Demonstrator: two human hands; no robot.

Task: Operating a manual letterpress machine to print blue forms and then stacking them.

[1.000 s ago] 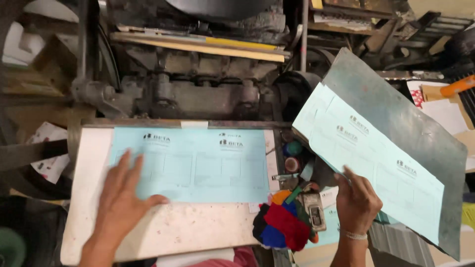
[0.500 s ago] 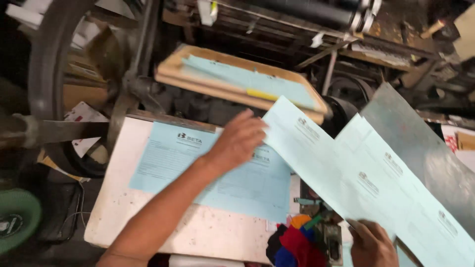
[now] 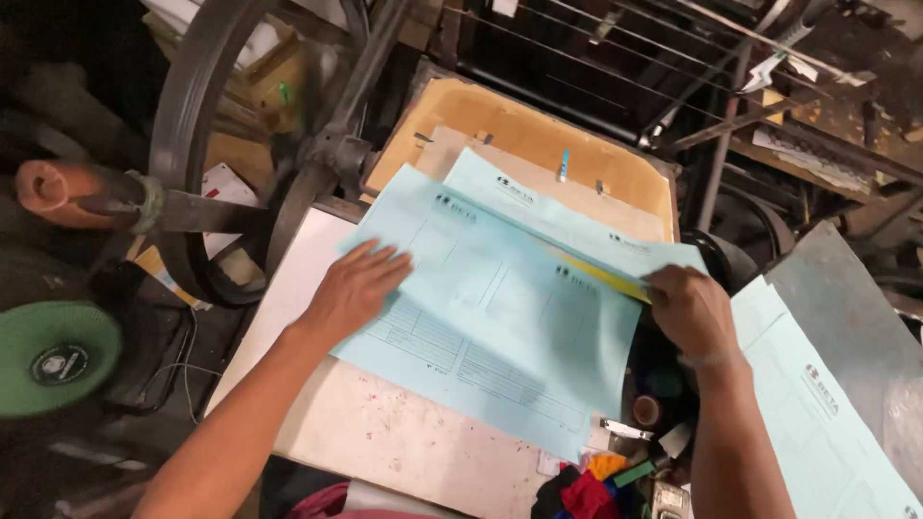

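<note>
Left hand [image 3: 358, 288] flat, fingers spread, pressing the top blue sheet [image 3: 500, 317] onto the white tabletop [image 3: 385, 437]. Right hand [image 3: 688, 309] grip closed on the edge of a second sheet [image 3: 567, 221], which lies over the tan press board [image 3: 510, 120]. Flywheel [image 3: 207, 144] at left.

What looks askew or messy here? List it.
The top light-blue sheet under the left hand lies skewed on the white feed table, whose surface is speckled with stains. The right hand grips a sheet at the tan platen board. Coloured rags lie bunched at the table's edge.
</note>
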